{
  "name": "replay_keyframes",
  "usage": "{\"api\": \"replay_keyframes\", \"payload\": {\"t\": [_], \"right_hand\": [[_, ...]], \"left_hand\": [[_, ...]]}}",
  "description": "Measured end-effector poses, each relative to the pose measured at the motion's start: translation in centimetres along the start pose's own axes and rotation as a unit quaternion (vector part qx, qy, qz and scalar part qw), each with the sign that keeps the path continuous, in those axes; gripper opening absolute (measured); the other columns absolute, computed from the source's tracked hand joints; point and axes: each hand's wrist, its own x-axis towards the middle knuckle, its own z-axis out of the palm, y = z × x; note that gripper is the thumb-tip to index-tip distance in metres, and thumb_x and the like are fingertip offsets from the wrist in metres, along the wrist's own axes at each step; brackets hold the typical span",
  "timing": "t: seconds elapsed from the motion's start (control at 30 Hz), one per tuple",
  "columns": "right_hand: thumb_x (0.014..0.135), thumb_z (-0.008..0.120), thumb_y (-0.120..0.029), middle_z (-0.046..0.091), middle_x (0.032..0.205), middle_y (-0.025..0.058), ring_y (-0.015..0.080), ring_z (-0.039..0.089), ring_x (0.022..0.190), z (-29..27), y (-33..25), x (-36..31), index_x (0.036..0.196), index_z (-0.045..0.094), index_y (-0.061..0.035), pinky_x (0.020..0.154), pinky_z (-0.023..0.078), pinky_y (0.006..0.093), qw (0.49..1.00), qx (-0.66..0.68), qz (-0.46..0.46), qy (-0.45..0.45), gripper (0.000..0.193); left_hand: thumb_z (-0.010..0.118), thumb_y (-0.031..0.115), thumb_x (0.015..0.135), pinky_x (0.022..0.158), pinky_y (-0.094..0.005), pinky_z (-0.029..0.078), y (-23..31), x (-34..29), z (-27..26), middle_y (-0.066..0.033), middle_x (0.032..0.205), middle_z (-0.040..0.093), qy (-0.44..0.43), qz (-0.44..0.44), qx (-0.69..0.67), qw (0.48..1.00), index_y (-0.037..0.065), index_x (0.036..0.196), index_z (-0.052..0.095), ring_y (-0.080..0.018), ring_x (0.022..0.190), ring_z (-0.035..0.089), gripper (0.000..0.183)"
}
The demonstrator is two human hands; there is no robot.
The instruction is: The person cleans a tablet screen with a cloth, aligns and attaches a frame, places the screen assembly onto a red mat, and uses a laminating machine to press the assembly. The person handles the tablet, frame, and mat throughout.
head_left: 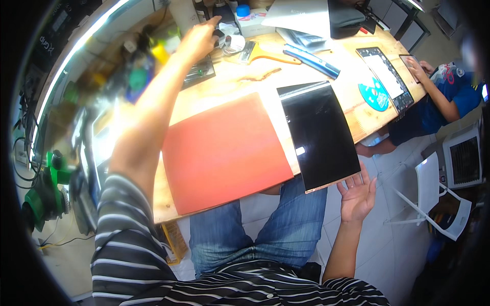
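Observation:
My left arm stretches across the table. My left hand (198,41) is at the back with its index finger extended, beside a small dark object (219,36) and a white roll-like item (234,45). Nothing is visibly held there, though its palm side is hidden. Near the front edge lies a flat, glossy black rectangle (324,137) with a pale toothed strip along its top, like a spiral binding. Its near end juts past the table edge. My right hand (357,199) is palm up and open, fingertips at that near corner. To its left is an orange-red mat (224,153).
An orange-handled brush (273,55) and a blue, long tool or box (312,61) lie behind. Farther right are a blue disc (374,94) and a black-framed panel (385,76). Another person (444,92) works at the right end. A white folding chair (434,194) stands on the floor.

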Motion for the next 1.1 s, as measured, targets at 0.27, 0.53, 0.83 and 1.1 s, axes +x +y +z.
{"api": "replay_keyframes", "payload": {"t": [0.27,0.53,0.83,1.1], "right_hand": [[0.100,0.057,-0.039,0.063,0.125,0.0157,0.0204,0.061,0.114,-9.6,3.3,-0.3,0.136,0.052,0.0017,0.082,0.053,0.0301,0.925,-0.334,0.013,0.183,0.055],[0.096,0.064,-0.022,0.064,0.122,0.0236,0.0302,0.061,0.113,-9.0,7.2,-5.3,0.125,0.059,0.0096,0.100,0.045,0.0373,0.775,-0.624,0.101,0.000,0.043],[0.098,0.063,-0.019,0.063,0.064,0.0056,0.0113,0.057,0.061,1.7,6.9,-12.3,0.065,0.062,0.0002,0.059,0.044,0.0258,0.821,-0.477,0.156,-0.272,0.038],[0.072,0.086,-0.041,0.037,0.147,0.0341,0.0410,0.042,0.137,-3.0,8.7,-11.7,0.149,0.022,0.0095,0.113,0.034,0.0436,0.580,-0.802,-0.127,-0.072,0.112]], "left_hand": [[0.069,0.016,0.087,0.099,-0.0473,0.048,2.2,0.8,-1.5,-0.0282,0.120,0.063,-0.069,-0.064,-0.014,0.995,0.002,0.142,0.044,-0.0426,0.113,0.061,0.062],[0.078,0.020,0.083,0.091,-0.0358,0.053,13.1,-23.1,-14.5,-0.0206,0.113,0.069,0.100,-0.154,-0.290,0.939,-0.001,0.138,0.050,-0.0262,0.107,0.068,0.065],[0.066,0.007,0.086,0.114,-0.0462,0.034,3.1,-37.6,-16.8,-0.0200,0.145,0.049,0.046,-0.176,0.207,0.961,0.005,0.144,0.044,-0.0394,0.139,0.040,0.062],[0.045,-0.018,0.077,0.113,-0.0471,0.036,-2.3,-38.3,-18.2,-0.0264,0.140,0.052,0.002,-0.090,0.230,0.969,-0.004,0.140,0.047,-0.0383,0.134,0.047,0.065]]}}
